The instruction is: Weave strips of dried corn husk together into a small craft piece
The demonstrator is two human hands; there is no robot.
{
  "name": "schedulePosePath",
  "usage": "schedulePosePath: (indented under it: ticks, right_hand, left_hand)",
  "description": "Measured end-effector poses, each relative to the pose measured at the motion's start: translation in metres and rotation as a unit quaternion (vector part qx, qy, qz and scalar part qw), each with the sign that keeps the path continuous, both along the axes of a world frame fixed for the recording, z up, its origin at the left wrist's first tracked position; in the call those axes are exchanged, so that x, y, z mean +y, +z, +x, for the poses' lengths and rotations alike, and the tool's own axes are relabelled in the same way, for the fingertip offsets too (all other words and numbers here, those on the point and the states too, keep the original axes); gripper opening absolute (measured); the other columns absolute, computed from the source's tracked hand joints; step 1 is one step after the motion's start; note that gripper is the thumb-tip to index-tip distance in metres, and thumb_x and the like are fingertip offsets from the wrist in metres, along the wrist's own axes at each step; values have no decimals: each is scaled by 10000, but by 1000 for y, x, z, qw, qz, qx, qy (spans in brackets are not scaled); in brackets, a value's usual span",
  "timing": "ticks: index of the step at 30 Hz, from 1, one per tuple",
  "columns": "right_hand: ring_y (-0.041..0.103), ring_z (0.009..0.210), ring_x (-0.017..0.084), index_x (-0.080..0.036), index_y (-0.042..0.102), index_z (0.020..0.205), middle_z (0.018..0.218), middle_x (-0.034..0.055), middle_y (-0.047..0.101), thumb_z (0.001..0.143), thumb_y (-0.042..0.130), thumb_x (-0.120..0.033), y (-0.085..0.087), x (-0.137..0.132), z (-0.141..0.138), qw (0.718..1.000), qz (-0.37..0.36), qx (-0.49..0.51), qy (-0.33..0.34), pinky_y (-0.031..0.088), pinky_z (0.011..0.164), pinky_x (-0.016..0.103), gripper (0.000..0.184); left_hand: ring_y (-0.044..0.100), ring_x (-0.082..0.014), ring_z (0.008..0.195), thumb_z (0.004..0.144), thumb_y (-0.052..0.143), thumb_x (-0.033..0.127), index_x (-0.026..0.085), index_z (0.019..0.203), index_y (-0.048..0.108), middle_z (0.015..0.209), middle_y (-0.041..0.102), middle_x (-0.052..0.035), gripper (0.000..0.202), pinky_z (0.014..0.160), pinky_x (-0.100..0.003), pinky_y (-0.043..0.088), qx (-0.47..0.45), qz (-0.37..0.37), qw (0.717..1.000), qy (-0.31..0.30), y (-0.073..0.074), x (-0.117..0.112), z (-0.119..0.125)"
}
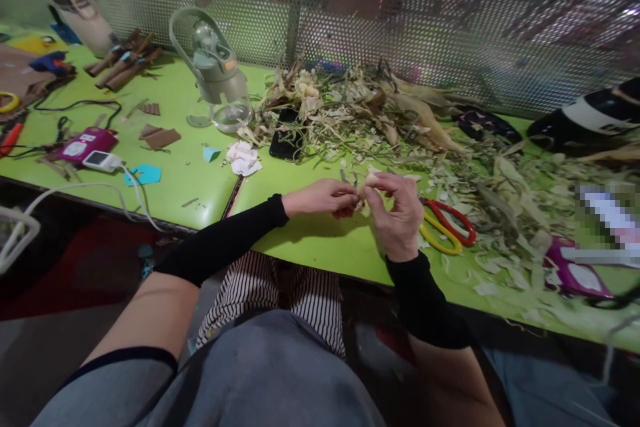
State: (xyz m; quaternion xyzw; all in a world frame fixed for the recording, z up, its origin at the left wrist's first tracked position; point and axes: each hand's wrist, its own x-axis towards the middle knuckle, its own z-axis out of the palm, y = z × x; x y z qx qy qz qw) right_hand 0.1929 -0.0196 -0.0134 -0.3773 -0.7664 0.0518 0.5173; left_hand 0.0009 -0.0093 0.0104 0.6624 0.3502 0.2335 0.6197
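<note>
Pinching, left hand and right hand, perhaps a husk strip.

The left grip and the right grip, both bare hands in black sleeves, meet above the front edge of the green tabletop. Their fingertips pinch together one small pale husk piece. Just beside the right grip lie scissors with one red and one yellow handle. Behind the hands spreads a big pile of dry husks, and a black phone lies at its left edge. A crumpled white paper is near the phone. A small grey fan stands further left, before a perforated metal screen.
</note>
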Motion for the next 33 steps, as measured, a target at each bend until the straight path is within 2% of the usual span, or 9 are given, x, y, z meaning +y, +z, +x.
schedulePosePath:
  ticks: [4, 8, 11, 13, 18, 22, 29, 33]
  right_hand:
    - [701, 857, 211, -274, 716, 1046, 939, 30, 733, 1022, 676, -338, 1, -4, 0, 996, -59, 32, 56, 570, 774, 372, 79]
    - [685, 825, 211, -268, 726, 1029, 909, 29, 727, 999, 713, -381, 3, -3, 4, 997, -53, 25, 44, 549, 728, 358, 118]
    - [676, 793, 217, -270, 757, 974, 857, 22, 755, 999, 713, -369, 9, -1, 8, 999, -32, -28, 23, 530, 745, 380, 111]
    - [687, 788, 224, -275, 781, 954, 826, 17, 778, 1006, 704, -359, 13, 1, 11, 996, -17, -77, 36, 531, 790, 407, 125]
    - [748, 881, 239, -287, 822, 1100, 975, 48, 841, 1027, 686, -350, 21, 4, 15, 985, -2, -144, 99, 569, 821, 407, 167]
    - [762, 939, 241, -300, 828, 1191, 1048, 65, 840, 1043, 663, -379, 21, 4, 16, 984, -17, -142, 105, 603, 833, 392, 235]
    - [752, 892, 241, -305, 843, 1029, 955, 42, 824, 997, 725, -347, 15, 3, 15, 992, -40, -92, 71, 609, 790, 399, 130]
    - [736, 833, 238, -293, 817, 1027, 924, 37, 815, 989, 725, -350, 18, 2, 15, 992, -61, -93, 56, 603, 784, 420, 114]
  left_hand:
    - [626, -66, 691, 1068, 530, 248, 138, 901, 612, 784, 667, 6, 216, 797, -260, 568, -25, -50, 998, -2, 0, 1, -2]
    - [622, -61, 684, 1061, 568, 272, 134, 903, 633, 793, 689, 0, 219, 814, -264, 570, -47, -93, 995, 6, 3, -1, -4]
    - [634, -65, 697, 1055, 573, 256, 132, 911, 649, 804, 705, -6, 205, 841, -282, 577, -61, -123, 990, 17, 8, 0, -5]
    - [629, -62, 685, 1058, 546, 215, 132, 912, 654, 793, 704, -3, 200, 855, -290, 583, -70, -145, 987, 29, 10, 1, -6]
    - [588, -49, 632, 1075, 503, 190, 134, 905, 663, 755, 692, 12, 241, 806, -252, 566, -90, -185, 976, 68, 12, 6, -8]
    - [568, -45, 615, 1086, 484, 191, 127, 903, 665, 738, 678, 18, 265, 784, -241, 551, -95, -189, 974, 80, 13, 6, -8]
    - [598, -60, 652, 1055, 581, 252, 141, 866, 652, 762, 692, 12, 231, 819, -283, 569, -71, -168, 981, 66, 13, 3, -6]
    - [597, -59, 660, 1044, 616, 277, 142, 853, 652, 742, 676, 22, 237, 794, -261, 554, -76, -156, 982, 69, 13, 3, -6]
